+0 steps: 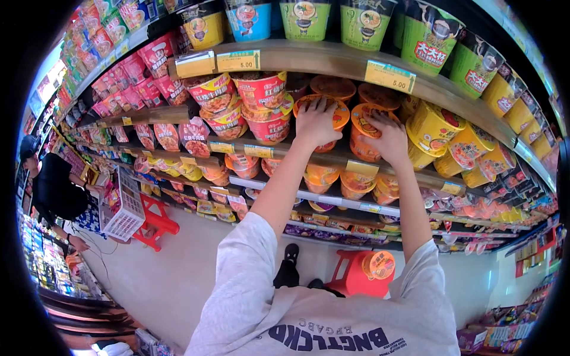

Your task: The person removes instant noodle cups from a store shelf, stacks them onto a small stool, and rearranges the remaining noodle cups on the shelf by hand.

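Observation:
Two orange instant noodle cups stand side by side on the middle shelf in front of me. My left hand (319,124) lies over the lid of the left noodle cup (341,115), its fingers curved across the top and the thumb on the right side. On the right noodle cup (362,148), my right hand (387,139) has its fingers over the lid and the thumb against the front. More orange cups (332,87) sit behind these. Red-and-white beef noodle cups (267,127) are stacked to the left, and yellow cups (430,133) to the right.
Green cups (365,24) line the shelf above, over a ledge with price tags (389,76). Below me stands a red stool (350,276) with an orange noodle cup (378,265) on it. At left, a person (53,184) is beside a white basket (123,204) and another red stool (157,221).

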A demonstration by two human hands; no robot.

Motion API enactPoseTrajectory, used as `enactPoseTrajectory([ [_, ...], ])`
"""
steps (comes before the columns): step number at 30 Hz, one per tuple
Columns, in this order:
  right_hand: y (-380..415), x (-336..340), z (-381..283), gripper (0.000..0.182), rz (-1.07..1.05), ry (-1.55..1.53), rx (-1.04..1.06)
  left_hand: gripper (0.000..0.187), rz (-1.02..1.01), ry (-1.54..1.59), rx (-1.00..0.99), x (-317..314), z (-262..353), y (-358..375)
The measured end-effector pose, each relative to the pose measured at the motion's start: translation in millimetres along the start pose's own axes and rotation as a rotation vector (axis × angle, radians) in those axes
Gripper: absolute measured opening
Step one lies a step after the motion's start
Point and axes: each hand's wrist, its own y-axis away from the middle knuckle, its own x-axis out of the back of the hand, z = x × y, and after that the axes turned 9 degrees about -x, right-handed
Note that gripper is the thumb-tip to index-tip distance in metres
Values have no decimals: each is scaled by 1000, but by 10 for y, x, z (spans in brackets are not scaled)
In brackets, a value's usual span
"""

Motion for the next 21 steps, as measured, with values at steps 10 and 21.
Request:
enactPoseTrajectory([
  [10,588,88,-456,75,156,55,58,74,487,6,-164,46,247,345],
  [21,3520,-850,440,62,-215,-58,-345,57,-44,620,-407,-1832,1249,2205],
])
